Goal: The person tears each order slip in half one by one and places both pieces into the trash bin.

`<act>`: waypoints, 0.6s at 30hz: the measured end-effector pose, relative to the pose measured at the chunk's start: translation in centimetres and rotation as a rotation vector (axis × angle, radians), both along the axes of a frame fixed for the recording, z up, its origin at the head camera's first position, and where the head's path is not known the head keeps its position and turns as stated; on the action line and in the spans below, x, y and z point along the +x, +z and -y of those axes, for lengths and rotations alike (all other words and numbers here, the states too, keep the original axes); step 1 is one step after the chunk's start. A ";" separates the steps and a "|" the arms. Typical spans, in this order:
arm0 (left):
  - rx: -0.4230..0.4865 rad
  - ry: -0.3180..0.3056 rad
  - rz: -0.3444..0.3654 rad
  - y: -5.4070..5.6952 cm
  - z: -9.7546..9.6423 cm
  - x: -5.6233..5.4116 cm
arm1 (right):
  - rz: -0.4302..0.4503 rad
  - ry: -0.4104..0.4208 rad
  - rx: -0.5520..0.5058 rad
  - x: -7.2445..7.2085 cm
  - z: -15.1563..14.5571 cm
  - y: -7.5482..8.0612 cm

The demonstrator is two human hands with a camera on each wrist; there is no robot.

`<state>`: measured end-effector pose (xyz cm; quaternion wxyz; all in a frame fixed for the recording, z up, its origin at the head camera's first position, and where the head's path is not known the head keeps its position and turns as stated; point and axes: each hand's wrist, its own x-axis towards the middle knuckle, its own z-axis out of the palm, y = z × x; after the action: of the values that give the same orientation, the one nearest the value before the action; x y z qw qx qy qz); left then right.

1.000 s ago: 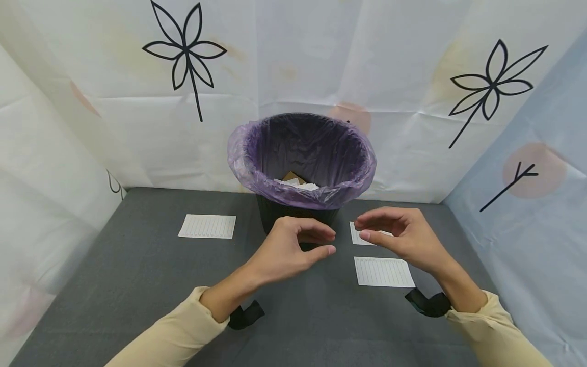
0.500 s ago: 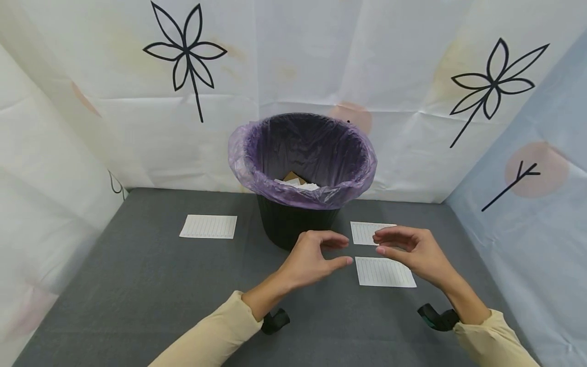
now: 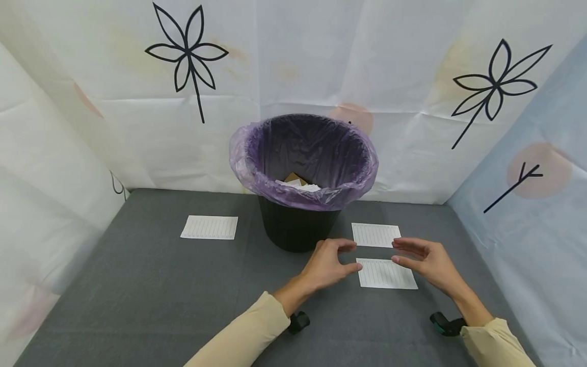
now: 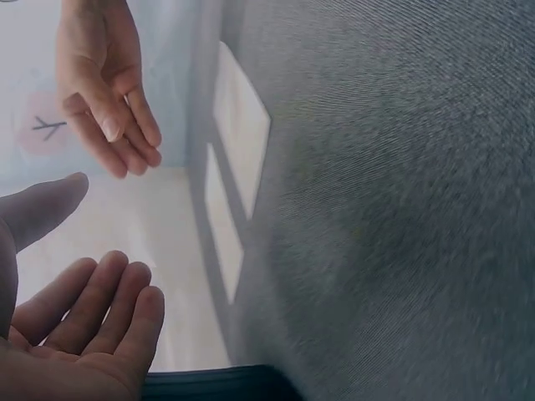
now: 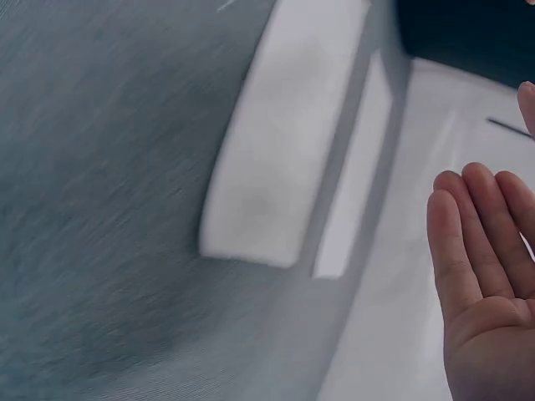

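My left hand [image 3: 327,264] is above the grey table, its thumb tip at the left edge of the nearer lined paper slip [image 3: 387,273]. Its fingers are loosely bent and hold nothing. Across from it, my right hand [image 3: 428,260] hovers by the right side of the same slip, thumb and fingers apart with nothing between them. A second lined slip [image 3: 376,235] lies just behind the first, its right edge close to the right fingertips. In the left wrist view both slips lie flat beyond the left hand [image 4: 92,326]. The right wrist view shows the right palm [image 5: 489,326] with extended fingers.
A black bin [image 3: 298,224] lined with a purple bag [image 3: 302,196] stands at the table's back middle, with white paper pieces [image 3: 302,186] and a brown piece inside. Another lined slip [image 3: 210,227] lies left of the bin. Printed cloth walls [image 3: 293,61] enclose the table.
Both hands have moved right and down toward the nearer slip, the left one farther. The front of the bin and the rear slip have come into fuller view. The slips and bin stay in place.
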<state>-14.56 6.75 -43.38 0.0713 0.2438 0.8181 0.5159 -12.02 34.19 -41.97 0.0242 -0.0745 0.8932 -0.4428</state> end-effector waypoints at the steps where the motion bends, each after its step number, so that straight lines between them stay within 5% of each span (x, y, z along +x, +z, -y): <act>1: -0.014 0.005 -0.006 -0.3 -0.2 -0.1 | -0.002 -0.005 0.018 0.0 -0.2 -0.3; 7: -0.103 0.040 -0.027 -1.6 -1.5 -0.5 | -0.032 -0.028 0.091 -0.2 -1.5 -1.7; 18: -0.231 0.064 0.039 -3.5 -3.7 -0.9 | -0.026 -0.054 0.246 -0.5 -2.9 -3.4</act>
<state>-15.42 10.47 -46.90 0.0982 0.1976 0.8780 0.4247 -12.50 37.06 -45.40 0.0099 -0.0526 0.9427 -0.3294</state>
